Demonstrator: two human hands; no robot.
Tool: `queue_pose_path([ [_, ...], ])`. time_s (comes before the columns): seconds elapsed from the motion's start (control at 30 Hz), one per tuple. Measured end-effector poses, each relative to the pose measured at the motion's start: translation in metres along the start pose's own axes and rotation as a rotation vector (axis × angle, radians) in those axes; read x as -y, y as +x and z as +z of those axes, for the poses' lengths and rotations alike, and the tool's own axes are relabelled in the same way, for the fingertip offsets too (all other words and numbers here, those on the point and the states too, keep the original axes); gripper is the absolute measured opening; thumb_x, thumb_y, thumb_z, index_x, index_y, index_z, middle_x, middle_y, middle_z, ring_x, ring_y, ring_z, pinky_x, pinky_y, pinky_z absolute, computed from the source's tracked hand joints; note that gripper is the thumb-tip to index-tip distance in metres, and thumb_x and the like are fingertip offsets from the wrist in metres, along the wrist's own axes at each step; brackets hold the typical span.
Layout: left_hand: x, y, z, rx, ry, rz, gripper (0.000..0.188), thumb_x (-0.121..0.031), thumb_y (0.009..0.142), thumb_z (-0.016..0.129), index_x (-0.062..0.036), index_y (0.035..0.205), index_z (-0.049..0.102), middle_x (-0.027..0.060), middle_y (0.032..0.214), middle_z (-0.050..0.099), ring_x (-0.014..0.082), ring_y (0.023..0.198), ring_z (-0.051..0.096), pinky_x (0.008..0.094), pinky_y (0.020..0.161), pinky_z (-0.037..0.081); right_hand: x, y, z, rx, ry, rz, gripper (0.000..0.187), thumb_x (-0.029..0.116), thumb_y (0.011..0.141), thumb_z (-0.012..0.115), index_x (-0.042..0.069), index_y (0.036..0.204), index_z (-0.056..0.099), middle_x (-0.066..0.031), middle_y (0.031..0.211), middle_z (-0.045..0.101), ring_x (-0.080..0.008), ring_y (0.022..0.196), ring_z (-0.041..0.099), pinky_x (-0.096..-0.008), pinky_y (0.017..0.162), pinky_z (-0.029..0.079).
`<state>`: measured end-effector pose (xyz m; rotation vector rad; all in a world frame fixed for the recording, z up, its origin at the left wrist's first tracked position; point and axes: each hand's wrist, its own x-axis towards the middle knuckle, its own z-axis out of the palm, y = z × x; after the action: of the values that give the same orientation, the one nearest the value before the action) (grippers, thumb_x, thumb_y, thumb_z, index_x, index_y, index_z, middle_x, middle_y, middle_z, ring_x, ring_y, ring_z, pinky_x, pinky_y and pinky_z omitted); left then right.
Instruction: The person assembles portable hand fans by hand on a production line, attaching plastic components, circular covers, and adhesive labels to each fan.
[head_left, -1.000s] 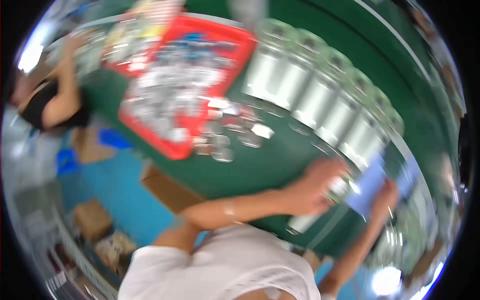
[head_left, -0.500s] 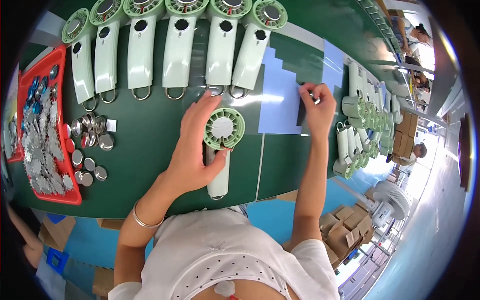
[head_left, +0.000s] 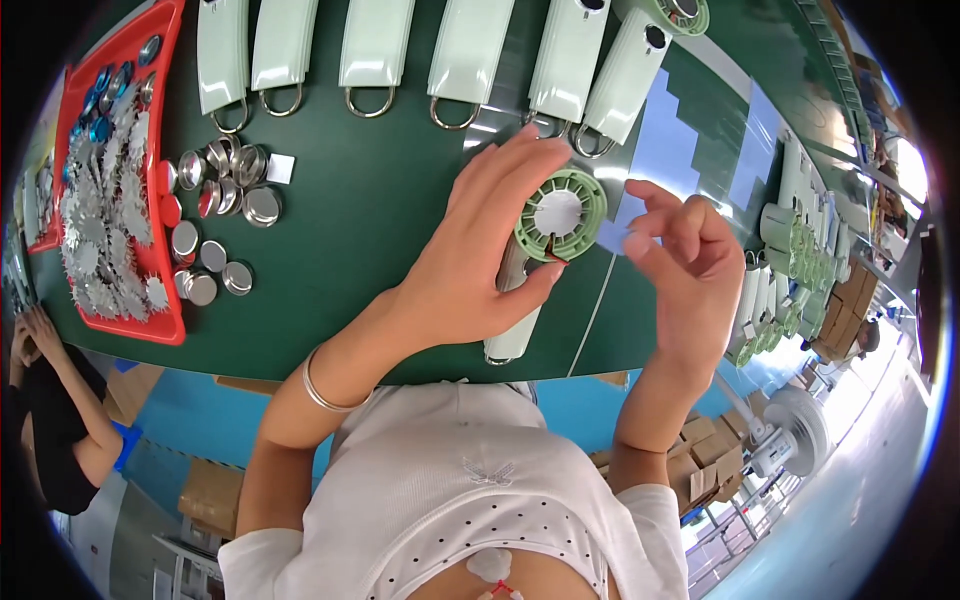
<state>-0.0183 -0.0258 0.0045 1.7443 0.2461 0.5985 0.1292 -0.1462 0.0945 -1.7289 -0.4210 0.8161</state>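
Green tabletop [head_left: 345, 225] around handheld fan [head_left: 560, 216], metal discs [head_left: 262, 207], tray [head_left: 172, 320]

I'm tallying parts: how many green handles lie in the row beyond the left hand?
6, left to right: first handle, second handle, third handle, fourth handle, fifth handle, sixth handle. Others may be hidden beyond the frame.

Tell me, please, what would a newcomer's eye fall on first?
Probably the red tray at the left, heaped with silvery pieces. Next come the pale green handles across the top, and the left hand curled around a round green head near the centre.
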Motion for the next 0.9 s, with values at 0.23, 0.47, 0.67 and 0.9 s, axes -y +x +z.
queue_pose_path([
  [0.23, 0.004, -0.001, 0.001, -0.029, -0.034, -0.003, 0.082, -0.004, 0.071, 0.075, -0.0021, 0.145, 0.04, 0.0154, 0.145, 0.045, 0.0377, 0.14, 0.036, 0.0524, 0.114, 0.027, -0.004, -0.001, 0.03, 0.033, -0.104, -0.086, 0.037, -0.01, 0.073, 0.074, 0.011, 0.071, 0.043, -0.008, 0.077, 0.069, -0.0218, 0.103, 0.06, -0.043, 0.105, 0.039],
  [0.47, 0.002, -0.001, 0.004, -0.055, -0.03, 0.012, 0.081, -0.003, 0.07, 0.075, -0.0036, 0.144, 0.042, 0.0145, 0.142, 0.047, 0.038, 0.139, 0.039, 0.053, 0.113, 0.029, -0.007, -0.002, 0.04, -0.017, -0.151, -0.141, 0.035, -0.007, 0.075, 0.075, 0.009, 0.071, 0.044, -0.0076, 0.076, 0.07, -0.0149, 0.091, 0.062, -0.0425, 0.107, 0.039],
  [0.67, 0.004, -0.001, 0.004, -0.046, 0.001, 0.015, 0.081, -0.002, 0.069, 0.074, -0.0031, 0.143, 0.043, 0.0145, 0.144, 0.047, 0.0371, 0.14, 0.038, 0.0492, 0.113, 0.031, -0.011, -0.002, 0.042, -0.034, -0.214, -0.18, 0.036, -0.005, 0.077, 0.075, 0.009, 0.071, 0.043, -0.0078, 0.076, 0.071, -0.0145, 0.091, 0.062, -0.0425, 0.107, 0.04],
  [0.9, 0.002, -0.001, 0.001, -0.016, 0.021, -0.004, 0.082, 0.0, 0.068, 0.074, -0.0022, 0.144, 0.042, 0.0146, 0.147, 0.045, 0.036, 0.142, 0.036, 0.0453, 0.115, 0.031, -0.015, -0.002, 0.041, -0.085, -0.265, -0.226, 0.034, -0.005, 0.078, 0.074, 0.009, 0.072, 0.043, -0.0071, 0.074, 0.07, -0.0112, 0.082, 0.061, -0.0446, 0.107, 0.04],
])
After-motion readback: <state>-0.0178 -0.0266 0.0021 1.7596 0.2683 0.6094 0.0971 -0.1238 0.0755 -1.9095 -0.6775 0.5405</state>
